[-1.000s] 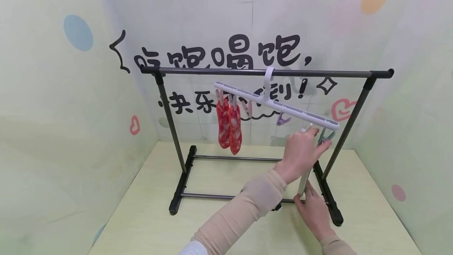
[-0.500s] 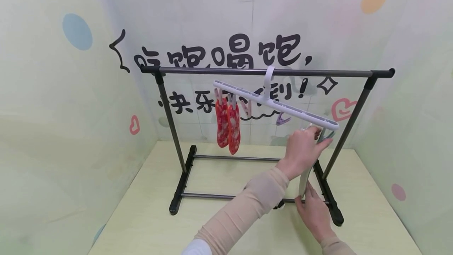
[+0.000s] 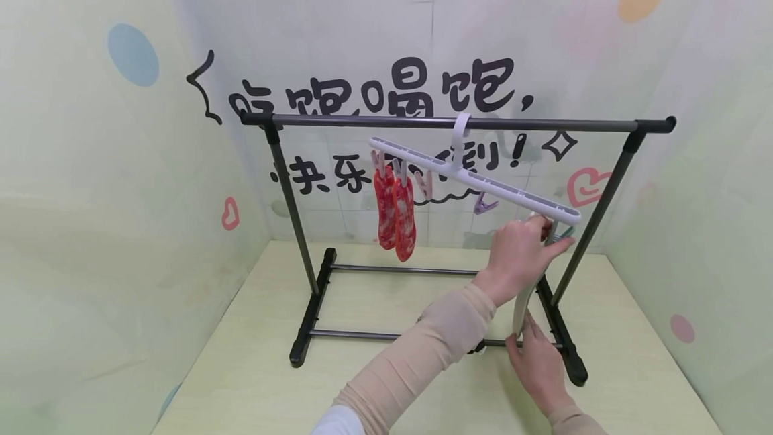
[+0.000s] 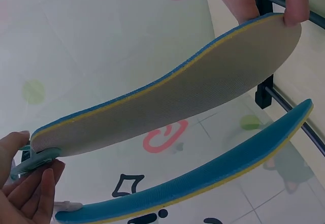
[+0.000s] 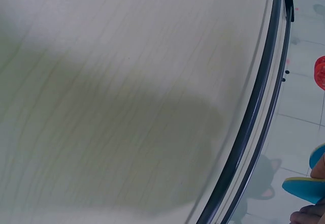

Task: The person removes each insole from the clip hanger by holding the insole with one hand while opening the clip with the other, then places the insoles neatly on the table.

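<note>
My left hand [image 3: 519, 254] is up at the low right end of the lilac hanger [image 3: 507, 190], pinching a teal clothespin [image 4: 38, 163] at the narrow end of an insole [image 4: 167, 94]. That insole has a grey underside and a blue and yellow edge. Below it, my right hand [image 3: 537, 358] holds the insole's other end between thumb and fingers. A second insole [image 4: 193, 183], blue on top, hangs from a pale clothespin [image 4: 68, 205] beside the first. On the hanger's left side hang two red-and-white mottled long flat pieces [image 3: 404, 220], each from a clothespin.
The hanger hooks over the top bar [image 3: 362, 121] of a black rack, tilting down to the right. A pink clothespin [image 3: 425, 185] and a purple clothespin [image 3: 484, 203] hang with nothing in them. The rack's base [image 3: 564, 341] stands on a pale wooden table [image 3: 241, 381].
My left hand has shifted slightly right at the teal clothespin. The insole's lower end and my right hand moved a little right too. The red pieces sway slightly.
</note>
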{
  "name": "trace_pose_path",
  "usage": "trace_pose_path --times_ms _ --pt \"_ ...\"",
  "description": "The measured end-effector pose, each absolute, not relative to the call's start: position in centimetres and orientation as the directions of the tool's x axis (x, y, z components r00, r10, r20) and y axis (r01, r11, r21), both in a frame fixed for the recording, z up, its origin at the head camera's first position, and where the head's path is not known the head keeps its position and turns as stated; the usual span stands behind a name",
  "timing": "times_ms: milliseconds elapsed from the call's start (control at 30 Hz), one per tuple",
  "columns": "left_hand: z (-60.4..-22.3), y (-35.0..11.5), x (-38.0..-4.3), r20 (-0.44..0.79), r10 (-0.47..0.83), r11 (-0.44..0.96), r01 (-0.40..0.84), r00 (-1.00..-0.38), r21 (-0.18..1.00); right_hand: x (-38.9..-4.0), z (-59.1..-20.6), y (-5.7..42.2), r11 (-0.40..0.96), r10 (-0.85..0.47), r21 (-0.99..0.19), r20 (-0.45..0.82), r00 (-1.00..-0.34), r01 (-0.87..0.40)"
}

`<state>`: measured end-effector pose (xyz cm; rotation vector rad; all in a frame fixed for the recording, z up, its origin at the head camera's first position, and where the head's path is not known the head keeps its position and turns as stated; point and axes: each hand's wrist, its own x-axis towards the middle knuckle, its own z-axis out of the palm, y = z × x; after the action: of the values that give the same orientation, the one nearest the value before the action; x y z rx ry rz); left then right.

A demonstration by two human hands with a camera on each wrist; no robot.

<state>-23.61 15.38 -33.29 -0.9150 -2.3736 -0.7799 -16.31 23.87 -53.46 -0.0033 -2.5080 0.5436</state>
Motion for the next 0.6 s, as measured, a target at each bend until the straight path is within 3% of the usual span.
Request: trace_pose_path --times_ms 200,600 --pt "-33.3 15.2 -23.6 0.640 0.450 0.629 0.730 -0.623 0.268 -16.2 -53.7 23.8 0.905 0.151 -0.415 0.509 -0.847 -0.088" --pt "-33.5 15.3 -23.5 0.667 0.436 0.620 0.739 -0.604 0.264 -16.1 -54.7 24.0 0.897 0.187 -0.432 0.568 -0.801 -0.096"
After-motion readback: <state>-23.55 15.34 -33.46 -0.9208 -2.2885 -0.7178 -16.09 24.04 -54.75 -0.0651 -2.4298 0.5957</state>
